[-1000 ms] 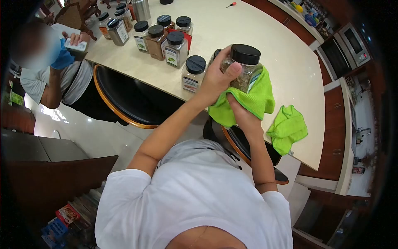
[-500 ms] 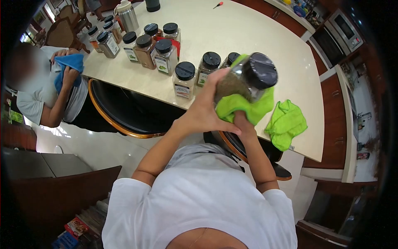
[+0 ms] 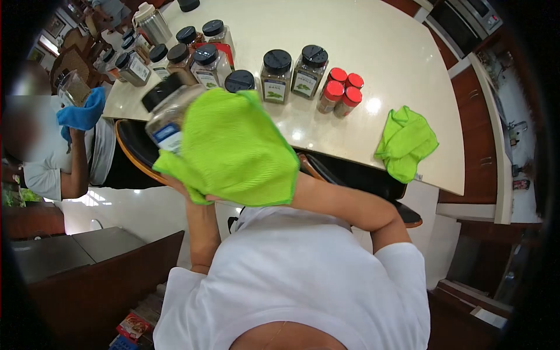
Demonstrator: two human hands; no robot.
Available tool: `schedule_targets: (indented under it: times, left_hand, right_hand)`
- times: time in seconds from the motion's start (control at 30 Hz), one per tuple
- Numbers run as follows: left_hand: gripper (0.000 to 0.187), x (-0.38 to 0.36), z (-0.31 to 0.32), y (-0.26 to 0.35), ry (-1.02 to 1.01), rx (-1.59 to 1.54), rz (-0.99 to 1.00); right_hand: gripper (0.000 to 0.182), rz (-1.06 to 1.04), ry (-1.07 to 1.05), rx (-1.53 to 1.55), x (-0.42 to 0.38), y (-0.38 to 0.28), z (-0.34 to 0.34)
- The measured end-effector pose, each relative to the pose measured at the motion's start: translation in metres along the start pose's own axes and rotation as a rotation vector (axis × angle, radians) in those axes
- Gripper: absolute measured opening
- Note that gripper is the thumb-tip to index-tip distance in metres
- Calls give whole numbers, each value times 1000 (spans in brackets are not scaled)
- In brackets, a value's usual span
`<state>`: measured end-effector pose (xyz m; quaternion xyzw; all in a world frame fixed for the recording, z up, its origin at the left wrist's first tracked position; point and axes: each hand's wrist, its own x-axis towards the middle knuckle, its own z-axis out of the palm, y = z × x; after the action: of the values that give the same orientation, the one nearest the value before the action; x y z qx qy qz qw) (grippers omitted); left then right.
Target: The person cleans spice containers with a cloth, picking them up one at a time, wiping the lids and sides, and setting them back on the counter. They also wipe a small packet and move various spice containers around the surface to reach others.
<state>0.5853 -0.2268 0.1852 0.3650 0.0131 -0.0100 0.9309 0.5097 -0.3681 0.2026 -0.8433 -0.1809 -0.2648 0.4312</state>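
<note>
A clear spice jar with a black lid and a blue-and-white label is held up tilted in front of me, its lid toward the upper left. A lime-green microfiber cloth covers its lower part. My left hand is closed at the jar's base, mostly hidden under the cloth. My right hand is behind the same cloth, holding it against the jar; only the right wrist shows, and the fingers are hidden. Beyond the cloth stand two basil jars with black lids.
Several small red-lidded bottles stand on the cream table. A second green cloth lies near its right edge. More spice jars and a steel flask stand left. Another person holds a jar with a blue cloth.
The jar and green cloth have moved left, and the jar's lid now points up-left instead of up-right. The cloth now covers my right hand. The other person's jar has come into view.
</note>
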Motion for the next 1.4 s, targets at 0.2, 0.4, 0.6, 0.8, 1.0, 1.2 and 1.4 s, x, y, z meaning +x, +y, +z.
schedule_targets:
  times: [0.2,0.4,0.6,0.8,1.0,1.2,1.4]
  left_hand:
    - [70,-25,1,50,248,225,165]
    - [77,-28,-33,74,92,178,38]
    - [68,-38,-16,78,357,122,51]
    - [67,-31,-28,88,255,164,-25]
    - [63,4,-46,75,151,268,80]
    - [69,11,-11,71,-239,76,106]
    - [74,19,-1,47,-306,54,41]
  right_hand:
    - [39,-50,-79,244,27,2,22]
    - [40,-65,-154,443,46,-1,44]
    - [41,-66,-203,598,60,-4,64]
    - [42,-45,-223,668,62,-4,64]
    - [46,-351,14,174,51,-23,50]
    - [36,-368,36,160,71,-15,51]
    - [37,-182,-88,217,38,44,75]
